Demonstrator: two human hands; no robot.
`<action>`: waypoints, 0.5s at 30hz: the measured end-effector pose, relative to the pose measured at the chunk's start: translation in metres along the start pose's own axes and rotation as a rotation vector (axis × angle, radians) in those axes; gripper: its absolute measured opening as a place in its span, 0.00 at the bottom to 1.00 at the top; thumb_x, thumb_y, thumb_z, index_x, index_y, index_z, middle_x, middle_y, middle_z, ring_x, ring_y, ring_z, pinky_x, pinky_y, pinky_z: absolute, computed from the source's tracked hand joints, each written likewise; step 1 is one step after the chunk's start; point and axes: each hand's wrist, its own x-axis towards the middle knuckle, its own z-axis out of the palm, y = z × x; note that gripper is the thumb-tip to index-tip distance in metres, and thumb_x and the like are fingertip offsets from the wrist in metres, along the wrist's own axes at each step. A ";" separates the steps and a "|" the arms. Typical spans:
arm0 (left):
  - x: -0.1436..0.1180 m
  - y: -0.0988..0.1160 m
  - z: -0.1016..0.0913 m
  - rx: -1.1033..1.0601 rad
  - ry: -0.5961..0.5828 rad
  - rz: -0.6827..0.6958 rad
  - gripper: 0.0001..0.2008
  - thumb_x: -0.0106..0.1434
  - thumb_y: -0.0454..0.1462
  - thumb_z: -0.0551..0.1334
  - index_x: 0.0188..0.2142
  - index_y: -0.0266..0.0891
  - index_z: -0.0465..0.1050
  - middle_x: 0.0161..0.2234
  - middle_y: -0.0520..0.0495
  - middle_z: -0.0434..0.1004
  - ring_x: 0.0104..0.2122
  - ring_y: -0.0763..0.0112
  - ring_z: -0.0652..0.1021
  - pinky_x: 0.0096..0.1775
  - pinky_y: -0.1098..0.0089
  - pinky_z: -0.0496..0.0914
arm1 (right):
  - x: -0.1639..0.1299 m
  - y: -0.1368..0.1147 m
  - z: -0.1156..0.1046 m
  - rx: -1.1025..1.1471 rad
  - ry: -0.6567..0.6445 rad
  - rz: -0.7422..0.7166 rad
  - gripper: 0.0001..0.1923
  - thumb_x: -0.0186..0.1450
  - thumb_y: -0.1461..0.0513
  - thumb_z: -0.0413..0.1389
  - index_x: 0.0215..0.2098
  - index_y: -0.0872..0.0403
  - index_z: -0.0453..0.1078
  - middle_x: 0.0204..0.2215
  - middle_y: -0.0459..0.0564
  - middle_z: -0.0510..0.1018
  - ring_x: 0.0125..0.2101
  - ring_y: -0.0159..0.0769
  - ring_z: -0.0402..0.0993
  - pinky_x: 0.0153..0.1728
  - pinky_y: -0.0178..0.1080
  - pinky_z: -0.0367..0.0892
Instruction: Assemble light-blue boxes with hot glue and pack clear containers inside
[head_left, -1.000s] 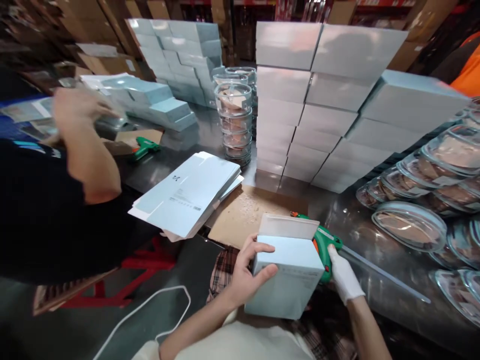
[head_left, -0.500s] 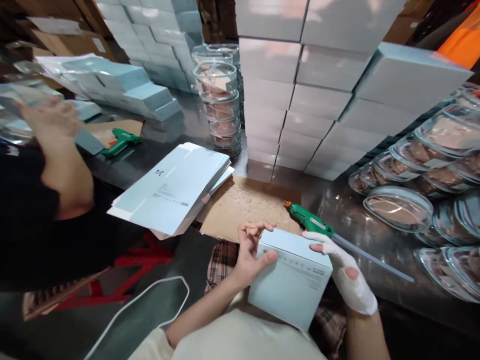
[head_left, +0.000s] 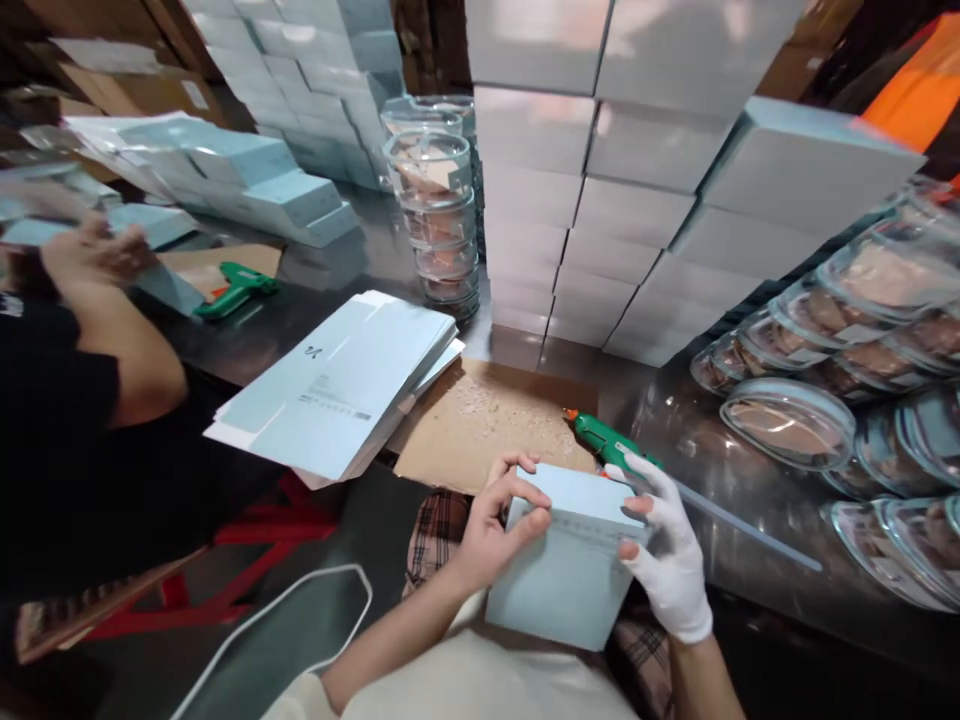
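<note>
A pale blue cardboard box (head_left: 559,585) with small print rests at my lap, its narrow face up. My bare left hand (head_left: 499,520) grips its upper left corner, thumb and forefinger pinching the top front edge. At the right edge is my right hand (head_left: 666,550), in a white glove with bare thumb and fingertip; its thumb and fingers straddle the box's upper right corner. Just beyond the box lies a green glue gun (head_left: 611,440) with an orange tip and a long clear glue stick (head_left: 750,525), on a glue-spotted cardboard sheet (head_left: 487,410).
Flat unfolded boxes (head_left: 337,380) are piled on the left. White boxes (head_left: 630,150) stand stacked behind, beside a column of glass containers (head_left: 442,220). More glass containers (head_left: 787,422) fill the right. A co-worker's hand (head_left: 97,255) is at far left, near another green glue gun (head_left: 238,288).
My left forefinger has come down onto the box's top edge near the thumb. My right hand has shifted left and its thumb now touches the front of the box. The box tilts slightly differently.
</note>
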 end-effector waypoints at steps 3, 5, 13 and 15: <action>0.000 -0.002 0.004 -0.017 0.068 0.005 0.17 0.67 0.52 0.69 0.34 0.41 0.80 0.45 0.41 0.72 0.54 0.54 0.75 0.59 0.51 0.71 | -0.007 0.009 0.015 0.057 0.246 0.041 0.07 0.73 0.54 0.59 0.43 0.48 0.73 0.68 0.54 0.65 0.62 0.50 0.74 0.62 0.56 0.70; 0.001 -0.003 0.004 -0.010 0.111 0.027 0.17 0.66 0.52 0.70 0.33 0.41 0.79 0.45 0.41 0.73 0.54 0.54 0.76 0.58 0.53 0.71 | -0.010 0.015 0.022 0.059 0.318 0.066 0.09 0.73 0.52 0.59 0.47 0.46 0.70 0.73 0.51 0.58 0.65 0.50 0.71 0.64 0.56 0.67; 0.020 -0.003 -0.009 -0.276 0.412 0.000 0.30 0.64 0.60 0.68 0.61 0.56 0.68 0.65 0.41 0.68 0.64 0.51 0.74 0.59 0.52 0.74 | -0.038 0.007 0.011 0.072 0.137 0.453 0.41 0.66 0.42 0.63 0.70 0.45 0.57 0.64 0.62 0.73 0.58 0.54 0.78 0.56 0.50 0.76; 0.024 -0.004 -0.011 -0.322 0.333 0.091 0.50 0.57 0.67 0.67 0.72 0.63 0.51 0.72 0.39 0.60 0.72 0.46 0.64 0.62 0.44 0.71 | -0.019 -0.013 -0.014 -0.045 0.290 0.364 0.40 0.68 0.45 0.60 0.72 0.44 0.53 0.63 0.63 0.74 0.55 0.55 0.80 0.51 0.50 0.78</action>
